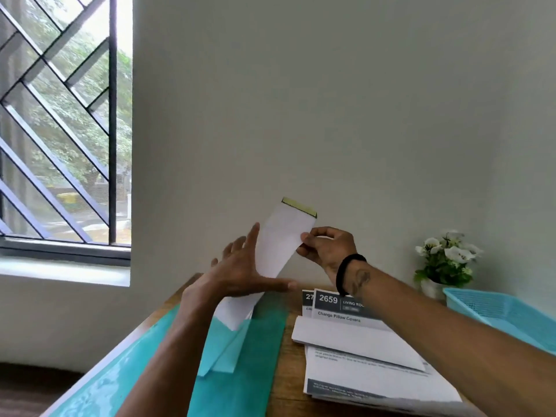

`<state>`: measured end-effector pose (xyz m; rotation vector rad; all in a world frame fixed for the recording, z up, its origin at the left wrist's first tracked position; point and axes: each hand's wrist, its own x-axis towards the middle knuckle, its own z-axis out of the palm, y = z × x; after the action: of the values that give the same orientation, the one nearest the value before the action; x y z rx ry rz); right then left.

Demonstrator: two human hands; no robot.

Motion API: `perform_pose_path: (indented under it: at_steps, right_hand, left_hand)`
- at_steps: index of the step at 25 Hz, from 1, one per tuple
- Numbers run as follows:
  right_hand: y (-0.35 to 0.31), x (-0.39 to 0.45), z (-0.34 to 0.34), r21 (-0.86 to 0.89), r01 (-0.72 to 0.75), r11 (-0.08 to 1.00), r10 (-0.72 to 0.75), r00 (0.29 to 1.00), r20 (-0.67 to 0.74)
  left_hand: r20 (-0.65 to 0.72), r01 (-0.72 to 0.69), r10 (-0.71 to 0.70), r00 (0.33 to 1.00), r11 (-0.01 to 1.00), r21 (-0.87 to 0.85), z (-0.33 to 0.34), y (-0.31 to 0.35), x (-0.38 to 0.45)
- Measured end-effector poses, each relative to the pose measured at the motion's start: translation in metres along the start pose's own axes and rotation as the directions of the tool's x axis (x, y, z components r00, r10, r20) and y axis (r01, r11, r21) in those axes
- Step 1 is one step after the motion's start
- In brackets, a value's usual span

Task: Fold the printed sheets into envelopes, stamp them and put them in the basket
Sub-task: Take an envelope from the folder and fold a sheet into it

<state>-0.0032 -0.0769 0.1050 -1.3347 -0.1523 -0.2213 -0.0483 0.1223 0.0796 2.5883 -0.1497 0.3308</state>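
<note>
A long white envelope (281, 242) with a yellow-green glue strip at its top end is held upright above the table. My right hand (326, 248) pinches its right edge between thumb and fingers. My left hand (243, 270) is open, fingers spread and straight, its palm against the envelope's lower left side with the thumb across the front. The envelope's lower end hangs near a pale envelope (224, 350) lying on the table. A stack of printed sheets (361, 356), one headed "2659", lies to the right. The blue mesh basket (505, 317) stands at the far right.
The wooden table (285, 386) has teal panels and stands against a white wall. A small white pot of white flowers (445, 263) sits behind the basket. A barred window (60, 130) fills the left.
</note>
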Motion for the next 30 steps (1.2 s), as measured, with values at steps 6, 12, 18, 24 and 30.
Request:
perform_pose_path:
  at_steps: [6,12,18,24,30]
  right_hand:
    - [0.017,-0.061,-0.025,-0.256,-0.110,0.960,0.176,0.952,0.250]
    - [-0.005,-0.065,-0.112,-0.870,0.443,0.216,0.141,0.868,0.477]
    - [0.016,-0.060,-0.146,-0.908,0.414,0.063,0.361,0.839,0.407]
    - [0.015,-0.047,-0.140,-0.905,0.421,0.067,0.307,0.854,0.420]
    - [-0.018,-0.040,-0.159,-0.859,0.439,0.265,0.106,0.872,0.478]
  left_hand:
    - [-0.074,-0.110,0.122,0.990,0.982,0.153,0.030,0.009,0.001]
    - [0.050,-0.112,0.107,0.993,0.985,0.133,0.035,0.003,0.000]
    - [-0.342,-0.172,0.176,0.923,0.984,0.043,0.059,0.005,0.000]
    - [-0.412,-0.202,0.315,0.855,0.934,0.295,0.064,-0.008,0.003]
    - [-0.497,-0.091,0.272,0.824,0.929,0.358,0.061,-0.009,0.001]
